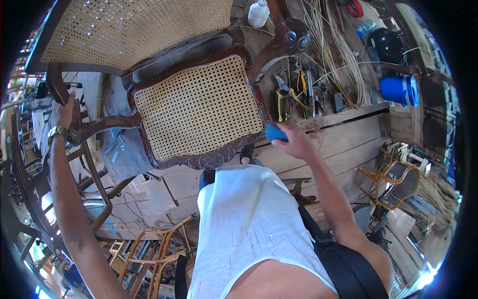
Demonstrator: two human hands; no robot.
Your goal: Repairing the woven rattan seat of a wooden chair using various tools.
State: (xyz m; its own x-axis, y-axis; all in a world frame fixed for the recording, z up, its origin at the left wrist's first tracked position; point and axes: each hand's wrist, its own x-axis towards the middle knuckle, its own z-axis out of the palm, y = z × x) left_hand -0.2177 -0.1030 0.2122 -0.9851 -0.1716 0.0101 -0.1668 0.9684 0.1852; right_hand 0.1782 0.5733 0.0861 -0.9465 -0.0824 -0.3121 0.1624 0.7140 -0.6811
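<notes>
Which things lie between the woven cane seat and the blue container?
In the head view, a carved wooden frame, yellow-handled shears, pliers, other hand tools, a grey block and loose cane strips lie between them.

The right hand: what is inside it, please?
The right hand holds a blue thing, perhaps a sponge; its left part shows. The portion inside the grip is covered.

The seat [199, 107] lies before the person, its back [139, 30] beyond it, the left grip [62, 114] on the armrest [59, 84] to the left and the right grip [297, 143], around a pad [275, 132], at the seat's near right corner. Right of the seat, tools [282, 95] lie on the bench [343, 115], with strips [348, 65] beside them and a bucket [396, 90] farther right. A bottle [258, 15] stands past the seat's far right corner.
</notes>
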